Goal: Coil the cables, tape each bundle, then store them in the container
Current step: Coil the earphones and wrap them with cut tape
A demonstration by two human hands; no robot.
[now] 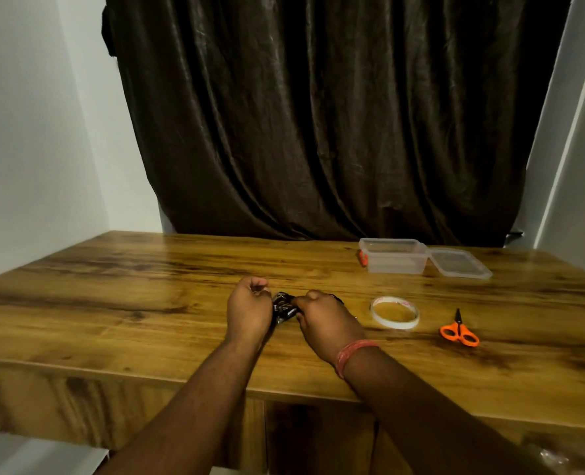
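both hands pinch cable bundle (284, 309); clear container (392, 257) open, lid (459, 264) beside it.

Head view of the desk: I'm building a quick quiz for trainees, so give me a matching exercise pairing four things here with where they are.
Things:
1. cable bundle
2. tape roll
3. scissors
4. lid

Places:
A. flat on the table, right of the container
B. between the right hand and the scissors
C. held between the left hand and the right hand
D. farthest right along the near side

Pairs: 1-C, 2-B, 3-D, 4-A
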